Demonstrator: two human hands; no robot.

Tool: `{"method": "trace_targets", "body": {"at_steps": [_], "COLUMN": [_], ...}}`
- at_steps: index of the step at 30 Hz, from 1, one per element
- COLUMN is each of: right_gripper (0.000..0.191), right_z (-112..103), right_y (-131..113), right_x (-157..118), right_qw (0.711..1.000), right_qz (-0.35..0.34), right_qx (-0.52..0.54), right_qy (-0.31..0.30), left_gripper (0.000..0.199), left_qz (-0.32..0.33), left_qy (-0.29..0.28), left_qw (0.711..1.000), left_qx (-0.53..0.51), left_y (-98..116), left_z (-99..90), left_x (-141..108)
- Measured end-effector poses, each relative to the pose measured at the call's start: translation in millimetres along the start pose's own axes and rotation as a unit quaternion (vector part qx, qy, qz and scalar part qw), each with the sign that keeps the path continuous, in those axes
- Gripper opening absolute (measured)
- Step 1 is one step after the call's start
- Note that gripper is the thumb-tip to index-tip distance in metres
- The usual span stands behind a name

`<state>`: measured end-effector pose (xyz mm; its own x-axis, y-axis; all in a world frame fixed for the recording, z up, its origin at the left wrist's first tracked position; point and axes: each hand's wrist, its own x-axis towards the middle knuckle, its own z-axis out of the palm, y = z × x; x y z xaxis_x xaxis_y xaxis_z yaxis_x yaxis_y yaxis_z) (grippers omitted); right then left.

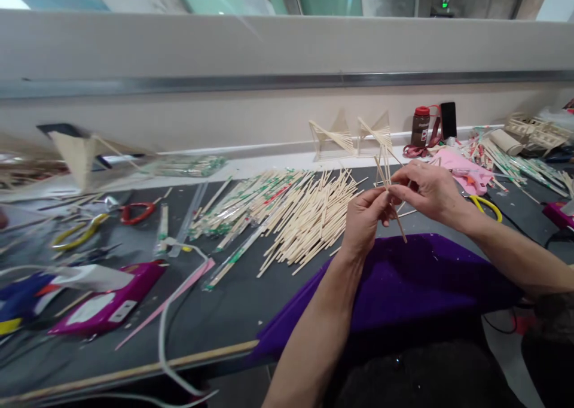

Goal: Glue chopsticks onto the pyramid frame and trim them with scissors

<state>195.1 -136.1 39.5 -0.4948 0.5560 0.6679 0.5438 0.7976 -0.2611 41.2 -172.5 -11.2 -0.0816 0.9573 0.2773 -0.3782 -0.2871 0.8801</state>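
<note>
Both of my hands are raised over the purple cloth (421, 276) at the table's front edge, close together. Thin wooden sticks (400, 225) cross between them, some pointing up and one slanting down. My left hand (365, 216) pinches the sticks from the left side, fingers closed. From the right, my right hand (424, 186) grips the same sticks between thumb and fingers. Whether the sticks are joined where they cross is hidden by my fingers. A large heap of loose wooden sticks (314, 222) lies just left of my left hand.
Stick models (334, 139) stand by the wall, near a red-capped bottle (420, 127) and a phone (448, 121). Wrapped chopsticks (251, 198) lie left of the heap. Farther left are yellow-handled scissors (81, 233), a magenta packet (110, 297) and a white cable (164, 330) hanging over the edge.
</note>
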Motion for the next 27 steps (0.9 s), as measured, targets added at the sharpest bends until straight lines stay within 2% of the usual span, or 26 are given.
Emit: {"method": "trace_targets", "body": {"at_steps": [3, 7, 10, 13, 15, 19, 21, 23, 27], "right_gripper": [0.013, 0.011, 0.01, 0.009, 0.009, 0.016, 0.018, 0.02, 0.019], "right_z": [11, 15, 11, -2, -16, -33, -32, -26, -12], "right_y": [1, 3, 2, 2, 4, 18, 29, 42, 63], "right_x": [5, 7, 8, 18, 31, 65, 79, 90, 99], "right_qw": [0.997, 0.99, 0.981, 0.963, 0.947, 0.916, 0.897, 0.881, 0.875], "right_qz": [0.024, 0.044, 0.071, 0.121, 0.158, 0.235, 0.276, 0.298, 0.309], "right_qx": [0.076, 0.136, 0.183, 0.242, 0.279, 0.326, 0.346, 0.364, 0.368], "right_qy": [0.003, 0.01, 0.0, 0.002, 0.003, 0.001, -0.015, -0.04, -0.066], "left_gripper": [0.034, 0.035, 0.031, 0.025, 0.022, 0.018, 0.021, 0.024, 0.023], "left_qz": [0.019, 0.03, 0.021, 0.01, 0.023, 0.099, 0.109, 0.089, 0.084], "left_qy": [0.01, 0.015, 0.016, 0.039, 0.07, 0.113, 0.121, 0.121, 0.134], "left_qw": [0.999, 0.997, 0.995, 0.994, 0.991, 0.972, 0.96, 0.954, 0.946], "left_qx": [0.037, 0.073, 0.091, 0.101, 0.114, 0.182, 0.228, 0.261, 0.283], "left_y": [0, -1, -1, 5, 14, 29, 27, 21, 15], "left_z": [1.0, 3.4, 3.3, -0.8, -4.9, -13.7, -18.3, -22.8, -25.5], "left_x": [0, -2, -2, 5, 18, 63, 88, 107, 124]}}
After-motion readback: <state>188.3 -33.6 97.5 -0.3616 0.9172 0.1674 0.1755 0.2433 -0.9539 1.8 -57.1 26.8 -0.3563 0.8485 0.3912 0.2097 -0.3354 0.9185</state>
